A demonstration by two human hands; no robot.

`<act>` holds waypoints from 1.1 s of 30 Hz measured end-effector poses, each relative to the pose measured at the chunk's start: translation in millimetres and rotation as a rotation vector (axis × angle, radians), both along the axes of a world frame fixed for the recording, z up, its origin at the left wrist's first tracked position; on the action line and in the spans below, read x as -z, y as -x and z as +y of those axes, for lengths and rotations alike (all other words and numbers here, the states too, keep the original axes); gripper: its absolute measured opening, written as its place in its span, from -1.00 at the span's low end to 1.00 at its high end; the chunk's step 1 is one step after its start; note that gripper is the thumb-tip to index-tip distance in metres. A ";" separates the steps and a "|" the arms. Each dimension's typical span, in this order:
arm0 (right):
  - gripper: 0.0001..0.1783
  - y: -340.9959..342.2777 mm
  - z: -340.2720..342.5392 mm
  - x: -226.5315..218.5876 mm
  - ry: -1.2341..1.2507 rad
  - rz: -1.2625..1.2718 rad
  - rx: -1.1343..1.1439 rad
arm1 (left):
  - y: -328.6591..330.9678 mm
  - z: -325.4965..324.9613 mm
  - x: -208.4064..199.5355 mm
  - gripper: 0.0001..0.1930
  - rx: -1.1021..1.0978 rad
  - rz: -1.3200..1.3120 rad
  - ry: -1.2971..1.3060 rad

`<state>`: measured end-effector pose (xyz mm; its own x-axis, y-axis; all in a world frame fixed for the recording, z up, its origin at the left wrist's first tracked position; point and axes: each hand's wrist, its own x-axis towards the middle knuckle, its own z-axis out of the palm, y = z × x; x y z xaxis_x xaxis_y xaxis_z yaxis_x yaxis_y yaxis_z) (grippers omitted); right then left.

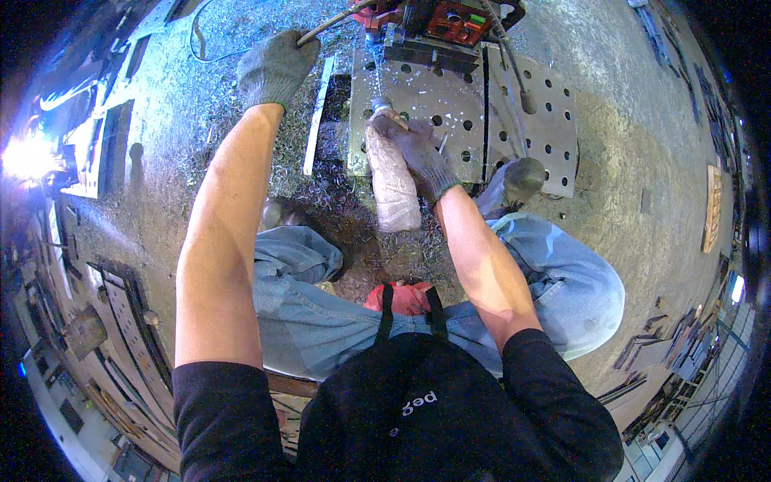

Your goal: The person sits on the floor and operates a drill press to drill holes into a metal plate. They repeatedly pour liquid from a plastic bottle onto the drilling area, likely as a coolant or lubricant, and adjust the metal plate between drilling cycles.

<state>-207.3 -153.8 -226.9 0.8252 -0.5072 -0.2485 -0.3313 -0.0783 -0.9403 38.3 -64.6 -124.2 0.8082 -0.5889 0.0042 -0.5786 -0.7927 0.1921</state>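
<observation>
My left hand (278, 69), in a grey glove, is closed round the end of a rod-like handle (331, 24) that runs up to a red machine (458, 22), which looks like a drill press. In my gloved right hand (416, 154) is a crumpled, cloudy whitish plastic bottle (393, 186). Its neck points away from me, toward the drill head (373, 38). A thin bright streak runs between the neck and the drill head. Below the machine lies a steel plate (459, 128) with rows of round holes, scattered with pale shavings.
A glaring welding light (30, 157) burns at the far left. Beside the plate lies a pale flat metal strip (319, 116) among metal shavings. A dark cable (511, 60) hangs at the machine's right. My shoe (524, 178) rests by the plate's near right edge. Metal stock (120, 321) lies lower left.
</observation>
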 end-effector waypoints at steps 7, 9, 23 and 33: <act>-0.49 -9.5 -12.7 51.3 -0.165 0.199 -0.041 | 4.6 -1.7 0.2 -0.55 0.020 -0.035 0.004; -0.49 -11.1 -7.5 48.5 -0.305 0.166 0.002 | 2.7 0.6 3.2 -0.56 0.017 -0.051 0.005; -0.37 -5.0 3.2 -4.5 -0.232 0.110 0.020 | -7.4 3.1 10.0 -0.53 -0.008 -0.074 -0.036; -0.23 -4.9 3.6 0.3 0.027 -0.007 -0.108 | -2.1 -0.8 5.7 -0.56 -0.022 -0.045 -0.022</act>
<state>-202.4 -150.2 -227.2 0.8773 -0.4215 -0.2297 -0.3128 -0.1390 -0.9396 40.4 -65.4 -130.0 0.8204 -0.5711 0.0281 -0.5684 -0.8091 0.1491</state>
